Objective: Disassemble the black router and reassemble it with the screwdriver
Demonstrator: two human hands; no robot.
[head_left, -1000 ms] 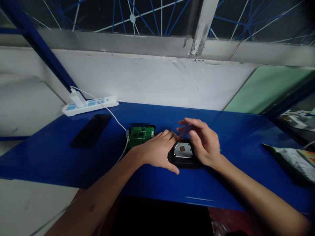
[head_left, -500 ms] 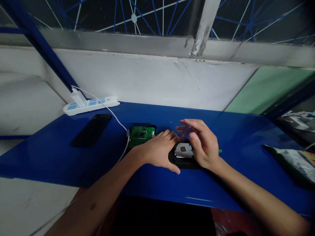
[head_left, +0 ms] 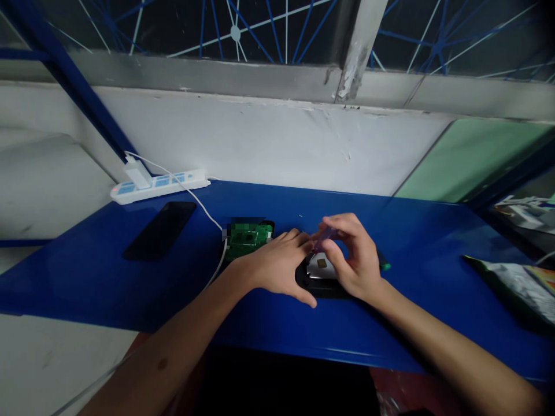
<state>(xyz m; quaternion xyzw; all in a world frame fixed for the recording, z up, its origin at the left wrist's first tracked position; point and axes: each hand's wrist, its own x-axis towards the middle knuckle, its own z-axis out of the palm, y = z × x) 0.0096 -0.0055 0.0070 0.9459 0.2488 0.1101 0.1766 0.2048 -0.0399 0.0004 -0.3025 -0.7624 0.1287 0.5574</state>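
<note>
A black plastic casing (head_left: 323, 288) lies on the blue table, with a silver metal plate (head_left: 315, 269) set in it that bears a small brown square. My left hand (head_left: 280, 263) spans the casing's left end and holds it, fingers at the far side and thumb at the near side. My right hand (head_left: 358, 254) is closed around the purple see-through handle of a screwdriver (head_left: 325, 236). The tool slants down toward the plate's far left corner; its tip is too small to make out. My right hand covers the casing's right end.
Left of my hands is a green circuit board (head_left: 247, 240), with a white cable (head_left: 203, 207) running past it. Farther left lie a black phone (head_left: 160, 231) and a white power strip (head_left: 162, 185). A green-ended object (head_left: 384, 265) sits beside my right hand; a shiny packet (head_left: 515, 283) lies far right.
My right hand has shifted slightly left and tilted over the plate, its fingers turned on the purple handle. More of the green-ended object shows. My left hand stays in place.
</note>
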